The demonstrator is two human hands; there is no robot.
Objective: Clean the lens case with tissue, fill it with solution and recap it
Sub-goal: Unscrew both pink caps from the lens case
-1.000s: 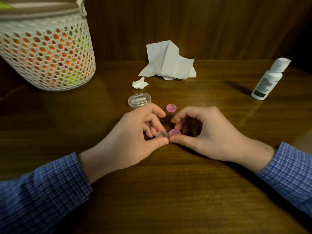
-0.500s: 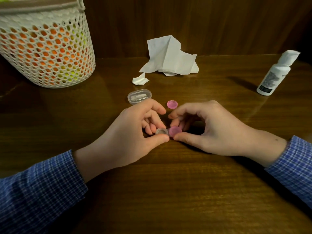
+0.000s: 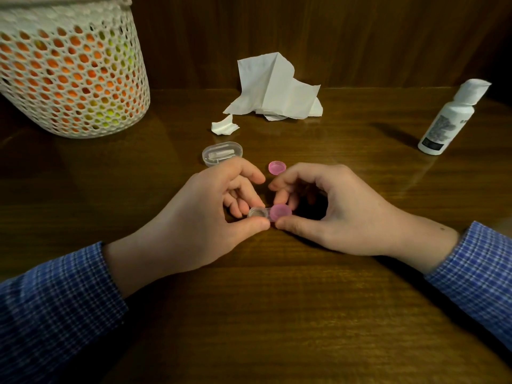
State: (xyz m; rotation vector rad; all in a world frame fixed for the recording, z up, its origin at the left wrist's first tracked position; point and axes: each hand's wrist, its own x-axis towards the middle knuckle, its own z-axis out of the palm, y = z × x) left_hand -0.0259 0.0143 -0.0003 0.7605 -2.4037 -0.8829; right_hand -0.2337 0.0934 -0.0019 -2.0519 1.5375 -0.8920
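Basket [image 3: 69, 76] far left, well out of the way, and the left hand [image 3: 194, 217] pinches the open, clear end of the case [image 3: 259, 213] between thumb and fingers, low over the table [image 3: 277, 314]. Right beside it, the right hand [image 3: 340, 214] curls round the pink cap [image 3: 281, 212] seated on the other well, thumb under, fingers over. Looks like a capping twist. To do it well, I'd say keep the case level so any solution stays put, hold the left pinch firm, and turn the cap squarely, no cross-threading. Second cap [image 3: 277, 167] lies loose just beyond the fingertips, near the clear box [image 3: 223, 153], an easy reach for the open well. Tissue [image 3: 274, 92] sits further back, with a torn scrap [image 3: 224, 126] beside it. Bottle [image 3: 448, 120] stands well off to the right, clear of the elbows. Plenty of bare wood in front; the back wall closes things off behind.
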